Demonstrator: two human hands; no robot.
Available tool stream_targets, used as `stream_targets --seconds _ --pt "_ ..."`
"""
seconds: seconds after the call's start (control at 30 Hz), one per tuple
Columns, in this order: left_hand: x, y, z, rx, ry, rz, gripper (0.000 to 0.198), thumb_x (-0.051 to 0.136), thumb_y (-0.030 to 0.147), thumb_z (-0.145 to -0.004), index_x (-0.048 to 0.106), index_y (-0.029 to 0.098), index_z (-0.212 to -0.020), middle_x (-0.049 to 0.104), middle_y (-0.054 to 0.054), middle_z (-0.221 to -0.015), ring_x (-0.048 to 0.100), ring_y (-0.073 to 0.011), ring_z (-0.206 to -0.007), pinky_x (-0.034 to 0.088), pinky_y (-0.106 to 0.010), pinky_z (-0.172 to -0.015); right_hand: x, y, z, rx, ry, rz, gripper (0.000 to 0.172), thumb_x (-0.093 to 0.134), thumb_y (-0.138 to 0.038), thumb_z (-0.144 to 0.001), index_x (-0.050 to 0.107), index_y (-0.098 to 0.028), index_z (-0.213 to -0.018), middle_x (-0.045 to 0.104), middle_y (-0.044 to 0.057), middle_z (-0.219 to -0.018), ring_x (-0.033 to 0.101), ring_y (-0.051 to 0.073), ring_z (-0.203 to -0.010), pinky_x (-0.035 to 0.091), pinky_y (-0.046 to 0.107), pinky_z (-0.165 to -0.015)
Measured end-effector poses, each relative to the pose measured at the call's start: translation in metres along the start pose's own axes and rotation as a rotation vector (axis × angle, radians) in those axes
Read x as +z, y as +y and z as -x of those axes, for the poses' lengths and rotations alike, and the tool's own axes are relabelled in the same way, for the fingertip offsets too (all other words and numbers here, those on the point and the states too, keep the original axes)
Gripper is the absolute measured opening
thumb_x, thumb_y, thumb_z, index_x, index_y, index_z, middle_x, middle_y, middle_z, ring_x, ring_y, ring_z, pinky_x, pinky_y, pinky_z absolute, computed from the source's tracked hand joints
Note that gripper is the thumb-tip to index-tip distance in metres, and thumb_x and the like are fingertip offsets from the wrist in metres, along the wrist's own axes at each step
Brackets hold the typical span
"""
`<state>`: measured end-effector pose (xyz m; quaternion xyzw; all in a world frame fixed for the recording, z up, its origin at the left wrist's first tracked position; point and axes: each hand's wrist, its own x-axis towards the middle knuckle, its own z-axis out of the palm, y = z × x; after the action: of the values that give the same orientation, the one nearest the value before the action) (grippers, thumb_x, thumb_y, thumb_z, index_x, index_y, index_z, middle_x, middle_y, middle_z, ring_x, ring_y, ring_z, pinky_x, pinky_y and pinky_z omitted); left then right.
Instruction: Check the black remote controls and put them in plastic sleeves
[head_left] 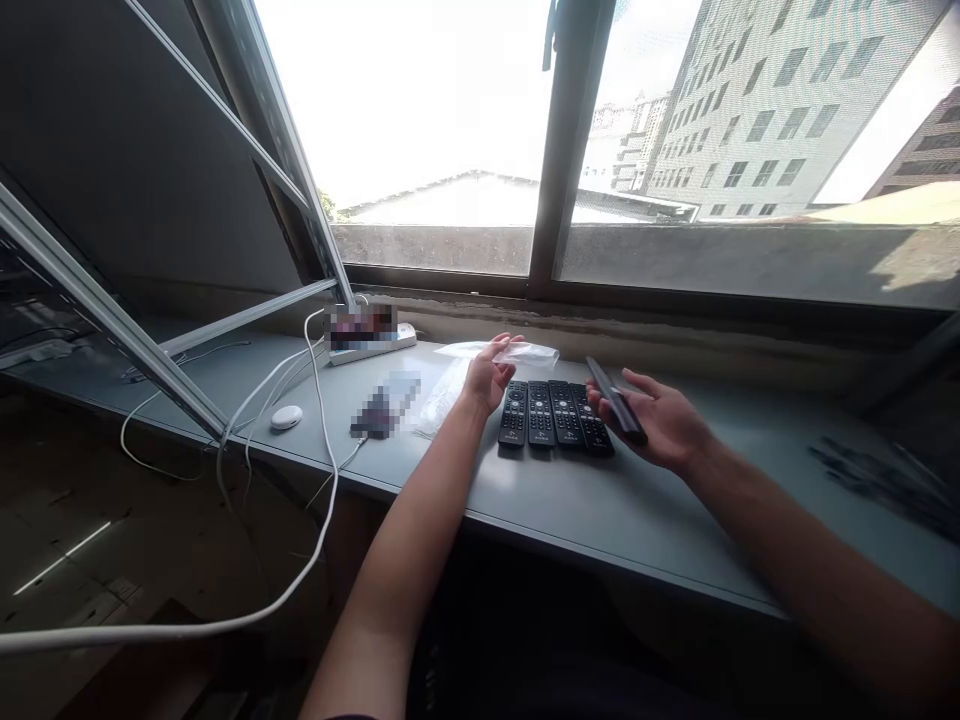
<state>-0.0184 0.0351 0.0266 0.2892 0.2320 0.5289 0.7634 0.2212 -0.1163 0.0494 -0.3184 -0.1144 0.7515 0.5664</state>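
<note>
My left hand (487, 380) is closed on a clear plastic bag (536, 355), which stretches out to the right from the fingers above the table. Under and beside that wrist lie more clear plastic bags (441, 402). Tilted on edge, a black remote control (615, 402) rests in the grip of my right hand (669, 425). Between the two hands, several black remote controls (541, 415) lie side by side in a row, buttons up. The held remote is just right of this row and apart from the bag.
A grey-white table (525, 500) runs beneath a window (547, 200). Left are a white power strip (375, 345), a round white device (286, 418), a blurred-out phone-like object (386, 405), loose white cables (324, 470) and a metal frame (247, 305). Dark items (877, 475) lie far right.
</note>
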Motion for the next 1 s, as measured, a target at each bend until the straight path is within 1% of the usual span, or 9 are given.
stream_targets --seconds 0.1,0.2,0.3,0.4,0.6,0.77,0.83,0.9,1.0 --pt "0.0007 0.0005 0.0005 -0.001 0.006 0.002 0.026 0.076 0.016 -0.098 0.073 0.018 -0.124 0.080 -0.012 -0.137 0.071 -0.0072 -0.073 0.057 -0.012 -0.056 -0.0018 -0.0004 -0.0005 -0.007 -0.016 0.005 0.044 0.038 -0.038 -0.119 0.052 -0.013 -0.152 0.076 0.018 -0.112 0.082 0.028 -0.095 0.076 0.041 -0.075" --pt "0.0015 0.0010 0.0013 -0.005 0.011 -0.001 0.027 0.076 0.016 -0.098 0.073 0.017 -0.125 0.079 -0.013 -0.137 0.072 -0.0079 -0.074 0.057 -0.013 -0.056 -0.0040 -0.0002 -0.0005 0.017 -0.039 -0.009 0.040 0.038 -0.040 -0.119 0.052 -0.021 -0.151 0.075 0.017 -0.119 0.080 0.024 -0.088 0.071 0.032 -0.058" --pt "0.0017 0.0012 0.0019 -0.003 0.010 -0.004 0.024 0.075 0.016 -0.098 0.073 0.017 -0.122 0.079 -0.013 -0.137 0.072 -0.0082 -0.075 0.057 -0.013 -0.055 -0.0048 0.0006 0.0001 0.039 -0.069 -0.026 0.038 0.039 -0.035 -0.117 0.052 -0.021 -0.151 0.072 0.012 -0.107 0.069 0.018 -0.068 0.060 0.023 -0.043" --pt "0.0018 0.0010 0.0021 0.001 0.006 -0.005 0.020 0.074 0.016 -0.099 0.073 0.016 -0.119 0.079 -0.013 -0.137 0.071 -0.0074 -0.074 0.056 -0.012 -0.055 -0.0040 0.0016 0.0005 0.046 -0.097 -0.034 0.040 0.043 -0.025 -0.114 0.052 -0.016 -0.153 0.064 0.006 -0.092 0.061 0.015 -0.061 0.058 0.021 -0.040" --pt "0.0032 0.0014 0.0022 -0.005 0.021 0.010 0.027 0.076 0.015 -0.096 0.073 0.017 -0.123 0.080 -0.012 -0.134 0.070 -0.0065 -0.071 0.056 -0.012 -0.054 -0.0016 0.0000 -0.0005 0.028 -0.010 -0.023 0.033 0.052 -0.028 -0.113 0.056 -0.018 -0.145 0.066 0.005 -0.085 0.070 0.019 -0.068 0.070 0.027 -0.053" --pt "0.0015 0.0013 0.0010 0.001 0.010 -0.001 0.026 0.076 0.016 -0.096 0.073 0.017 -0.122 0.079 -0.012 -0.136 0.070 -0.0061 -0.072 0.057 -0.013 -0.056 0.0000 0.0024 0.0003 0.017 -0.015 0.010 0.039 0.041 -0.036 -0.118 0.056 -0.016 -0.148 0.077 0.017 -0.112 0.083 0.029 -0.093 0.076 0.045 -0.076" --pt "0.0008 0.0011 0.0003 0.006 0.007 -0.001 0.023 0.076 0.016 -0.097 0.073 0.016 -0.120 0.079 -0.012 -0.136 0.070 -0.0062 -0.072 0.057 -0.013 -0.056 0.0004 0.0048 0.0008 -0.009 -0.047 -0.007 0.041 0.040 -0.039 -0.119 0.054 -0.018 -0.151 0.077 0.018 -0.120 0.081 0.027 -0.092 0.075 0.040 -0.067" --pt "0.0004 0.0009 0.0000 0.007 0.005 0.000 0.021 0.075 0.016 -0.098 0.073 0.015 -0.119 0.079 -0.012 -0.135 0.070 -0.0063 -0.071 0.057 -0.013 -0.055 -0.0001 0.0066 0.0010 0.006 -0.091 -0.024 0.042 0.040 -0.041 -0.119 0.053 -0.019 -0.152 0.076 0.018 -0.120 0.077 0.023 -0.081 0.068 0.029 -0.051" --pt "0.0006 0.0009 0.0000 0.006 0.008 0.000 0.019 0.073 0.016 -0.099 0.073 0.016 -0.118 0.080 -0.012 -0.134 0.070 -0.0065 -0.072 0.057 -0.013 -0.055 -0.0023 0.0073 0.0009 0.055 -0.161 -0.040 0.041 0.039 -0.038 -0.119 0.051 -0.016 -0.152 0.070 0.011 -0.099 0.063 0.016 -0.061 0.055 0.021 -0.037"
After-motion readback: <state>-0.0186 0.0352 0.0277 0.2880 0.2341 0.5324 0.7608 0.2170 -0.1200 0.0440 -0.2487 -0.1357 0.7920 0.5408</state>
